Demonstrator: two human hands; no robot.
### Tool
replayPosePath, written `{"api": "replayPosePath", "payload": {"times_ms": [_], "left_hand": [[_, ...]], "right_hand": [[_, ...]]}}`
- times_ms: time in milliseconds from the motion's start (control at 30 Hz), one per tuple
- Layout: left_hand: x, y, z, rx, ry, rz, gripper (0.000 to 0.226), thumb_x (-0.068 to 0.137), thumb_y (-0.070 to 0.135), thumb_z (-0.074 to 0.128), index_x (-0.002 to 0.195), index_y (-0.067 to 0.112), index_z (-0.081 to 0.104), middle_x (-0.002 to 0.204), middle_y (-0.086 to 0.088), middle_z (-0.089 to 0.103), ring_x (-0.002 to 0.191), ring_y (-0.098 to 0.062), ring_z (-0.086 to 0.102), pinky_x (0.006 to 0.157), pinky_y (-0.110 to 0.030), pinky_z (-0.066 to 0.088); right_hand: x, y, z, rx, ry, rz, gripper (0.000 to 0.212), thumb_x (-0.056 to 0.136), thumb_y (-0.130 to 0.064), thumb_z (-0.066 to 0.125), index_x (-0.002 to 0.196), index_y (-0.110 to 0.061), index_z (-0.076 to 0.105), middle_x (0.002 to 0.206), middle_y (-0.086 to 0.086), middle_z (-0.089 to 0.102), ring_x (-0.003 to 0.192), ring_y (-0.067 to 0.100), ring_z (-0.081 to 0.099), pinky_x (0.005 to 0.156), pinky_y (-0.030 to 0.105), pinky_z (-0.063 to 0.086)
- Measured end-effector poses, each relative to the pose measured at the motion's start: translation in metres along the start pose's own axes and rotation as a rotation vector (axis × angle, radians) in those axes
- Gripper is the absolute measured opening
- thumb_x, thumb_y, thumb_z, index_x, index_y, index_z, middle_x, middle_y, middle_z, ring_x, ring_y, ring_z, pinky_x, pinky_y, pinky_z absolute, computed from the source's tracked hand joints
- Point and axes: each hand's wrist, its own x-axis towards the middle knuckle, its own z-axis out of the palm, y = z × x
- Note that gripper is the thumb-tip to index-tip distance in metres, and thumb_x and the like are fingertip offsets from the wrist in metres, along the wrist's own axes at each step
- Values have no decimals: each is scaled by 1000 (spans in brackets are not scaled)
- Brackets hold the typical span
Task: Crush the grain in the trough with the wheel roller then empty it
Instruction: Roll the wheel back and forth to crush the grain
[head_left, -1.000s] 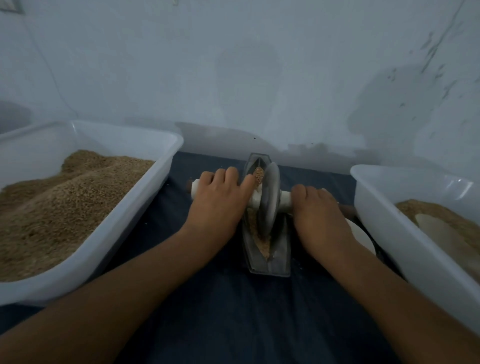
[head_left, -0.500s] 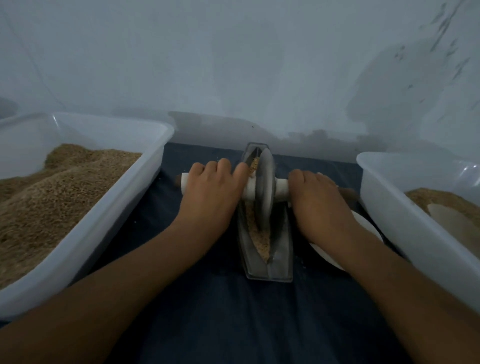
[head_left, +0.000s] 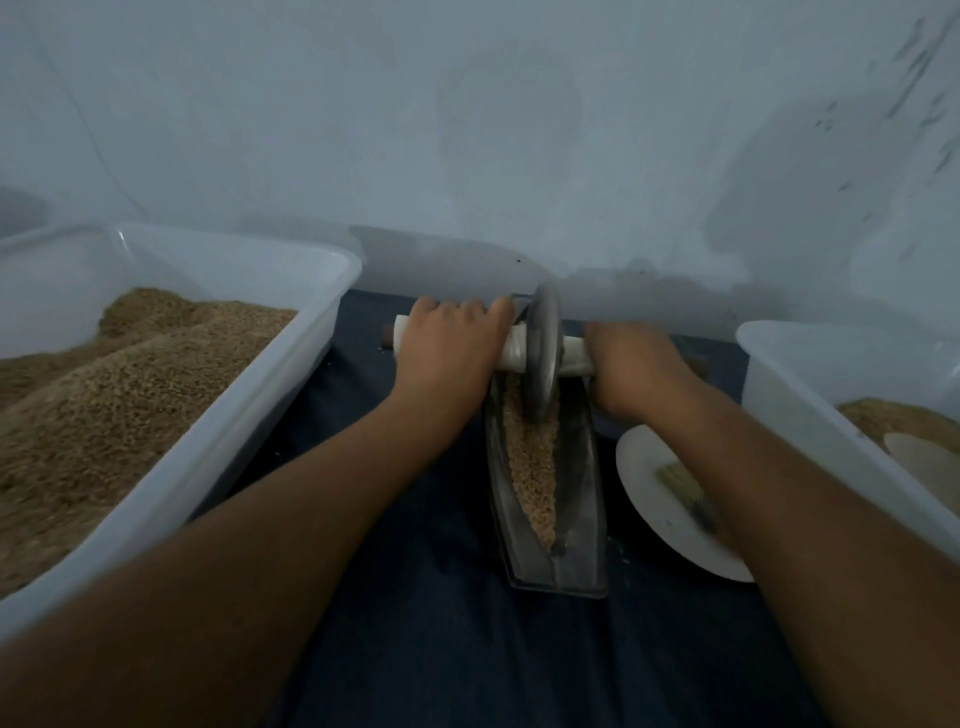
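Between grain-filled tubs (head_left: 171, 462), both hands' fingers (head_left: 467, 312) grip the roller (head_left: 543, 358) over the trough's (head_left: 582, 499) grain (head_left: 532, 467).

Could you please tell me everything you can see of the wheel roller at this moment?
The wheel roller is a dull grey disc, metal by its look, standing upright on edge at the far end of the trough, its rim down in the grain. A white handle bar with darker tips runs through its centre. The left hand and right hand each grip one side.
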Motion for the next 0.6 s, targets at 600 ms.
{"api": "replayPosePath", "payload": {"times_ms": [600], "left_hand": [[-81, 11, -47, -49, 48, 100, 56, 64, 15, 70, 108, 20, 36, 94, -7, 46, 83, -26, 47, 73, -39, 34]], "right_hand": [[-117, -24, -15, 49, 233, -74, 30, 69, 2, 73, 95, -4, 60, 87, 15, 61, 78, 33, 57, 88, 48, 46]]}}
